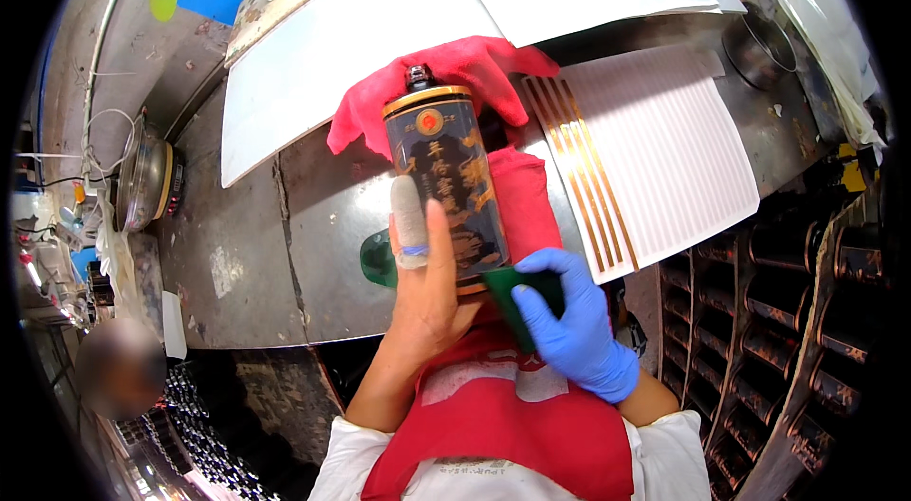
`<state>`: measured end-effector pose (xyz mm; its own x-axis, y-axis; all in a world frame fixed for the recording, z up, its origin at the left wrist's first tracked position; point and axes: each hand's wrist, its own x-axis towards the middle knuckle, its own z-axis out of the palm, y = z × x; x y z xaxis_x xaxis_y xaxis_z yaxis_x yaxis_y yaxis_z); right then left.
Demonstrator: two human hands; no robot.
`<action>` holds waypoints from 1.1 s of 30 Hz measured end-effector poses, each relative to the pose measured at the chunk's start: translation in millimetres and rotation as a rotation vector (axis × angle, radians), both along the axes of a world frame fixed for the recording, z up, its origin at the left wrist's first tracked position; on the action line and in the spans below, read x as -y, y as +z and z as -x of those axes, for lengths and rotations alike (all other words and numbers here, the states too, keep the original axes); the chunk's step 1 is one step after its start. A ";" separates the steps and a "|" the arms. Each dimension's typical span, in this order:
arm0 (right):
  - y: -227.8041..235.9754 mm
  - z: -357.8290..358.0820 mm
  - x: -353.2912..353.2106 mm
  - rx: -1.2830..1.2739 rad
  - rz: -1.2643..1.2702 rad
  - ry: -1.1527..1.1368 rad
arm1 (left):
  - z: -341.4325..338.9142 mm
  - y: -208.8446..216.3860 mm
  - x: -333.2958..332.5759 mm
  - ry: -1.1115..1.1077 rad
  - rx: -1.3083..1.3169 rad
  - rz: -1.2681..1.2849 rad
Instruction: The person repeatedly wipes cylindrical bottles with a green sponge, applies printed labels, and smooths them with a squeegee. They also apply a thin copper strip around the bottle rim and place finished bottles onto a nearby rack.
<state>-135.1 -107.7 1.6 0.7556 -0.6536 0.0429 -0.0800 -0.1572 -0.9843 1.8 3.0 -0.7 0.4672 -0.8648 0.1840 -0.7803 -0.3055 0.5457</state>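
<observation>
A dark, flat-sided bottle (441, 178) with gold trim, gold patterning and a black neck is tilted over the table, its neck pointing away from me. My left hand (427, 283) is closed around its lower left part; one finger wears a pale sleeve with a blue band. In a blue glove, my right hand (574, 330) pinches a flat dark green pad (522, 302) against or very near the bottle's lower right edge. Red cloth (527, 202) lies bunched behind and beside the bottle. To its right is a white sheet (674, 159) carrying several gold strips (590, 188).
Another dark green piece (378, 259) lies on the metal table (228, 254), left of the bottle. White boards (351, 46) cover the far side. A metal cup (759, 50) stands at far right. Racks of dark bottles (750, 340) fill the lower right. A person (121, 368) is at left.
</observation>
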 end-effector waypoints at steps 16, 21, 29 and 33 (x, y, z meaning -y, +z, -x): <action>2.1 -5.1 -0.2 -0.014 0.070 0.018 | 8.0 22.8 12.0 -0.044 0.321 -0.199; -24.4 2.6 8.9 -0.079 0.042 -0.058 | -8.6 -23.2 -14.3 -0.004 -0.068 0.128; 0.2 -0.1 10.8 -0.019 0.070 -0.056 | 1.9 -6.2 -13.2 0.010 0.189 0.200; 2.5 -6.9 2.3 -0.002 0.087 0.026 | -3.8 14.1 6.2 -0.045 0.241 -0.230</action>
